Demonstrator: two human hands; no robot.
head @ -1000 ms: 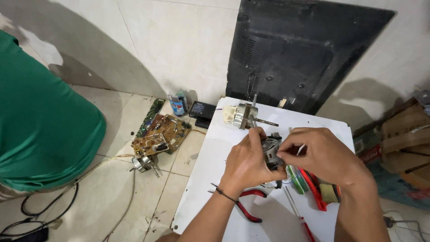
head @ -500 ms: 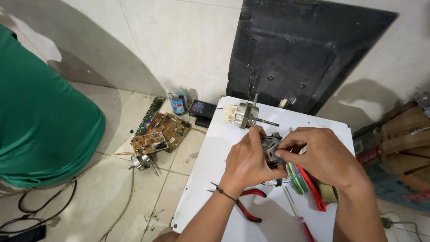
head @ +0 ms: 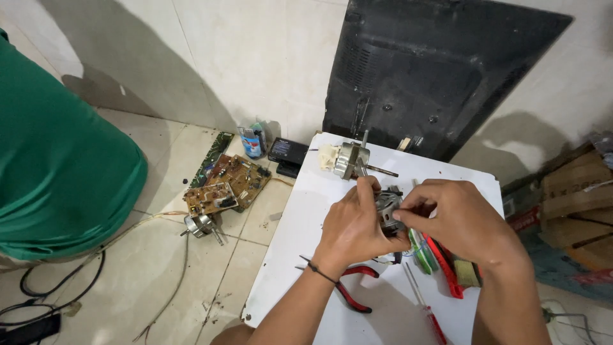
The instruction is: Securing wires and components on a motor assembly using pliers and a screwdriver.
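A pale tiled floor (head: 128, 268) meets a cream wall, and a large black flat-screen back panel (head: 434, 70) leans upright against that wall behind a white counter (head: 300, 243). At the left edge a person in a green shirt (head: 57, 166) sits or crouches on the floor, well apart from the counter. On the tiles beside the counter lie several brown circuit boards (head: 230, 182), with a small metal motor part (head: 199, 223) just in front of them and a loose cable trailing off to the left. At the far end of the counter rests a fan motor with a steel shaft (head: 350, 160). Over the middle of the counter the left hand (head: 351, 227) and the right hand (head: 463, 220) meet around a small grey motor core (head: 386, 207), held just above the surface; the left fingers are clenched around its near side, and the right fingers pinch at its right edge. Beneath the hands lie red-handled pliers (head: 351, 291), a roll of green tape (head: 423, 249), and a thin screwdriver with a red handle (head: 424, 303), all near one another.
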